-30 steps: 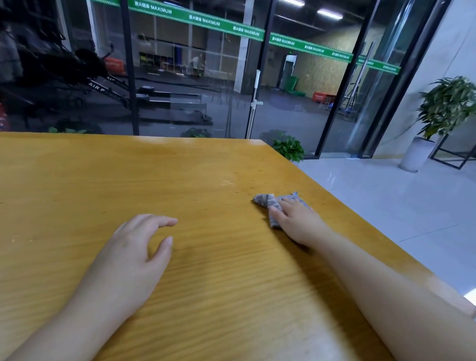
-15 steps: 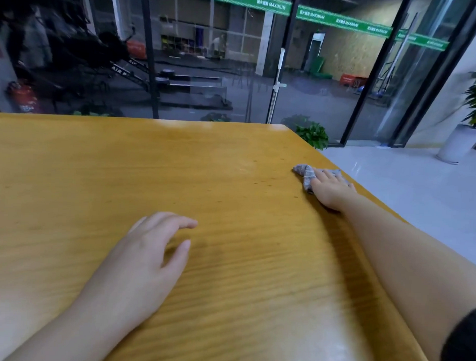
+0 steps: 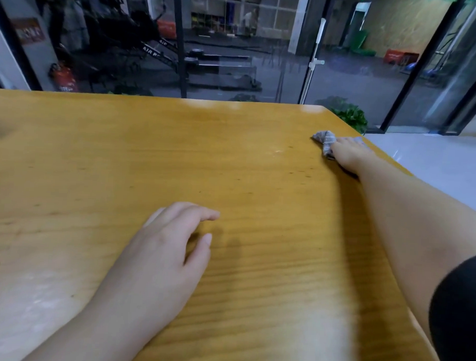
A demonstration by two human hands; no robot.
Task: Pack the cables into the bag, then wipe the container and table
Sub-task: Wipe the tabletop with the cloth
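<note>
Left hand rested on the wooden table, fingers relaxed and holding nothing. Right hand pressed a crumpled grey checked cloth flat near the table's far right corner, fingers extended.

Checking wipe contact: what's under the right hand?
A grey cloth lies under the right hand on the table; its left end shows, the rest is covered.

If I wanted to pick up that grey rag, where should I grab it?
Probably the bunched end of the grey rag that sticks out past the right hand. Come from above on the left side and pinch it: that part is puffed up and uncovered, while the rest lies under the hand on the table.
</note>
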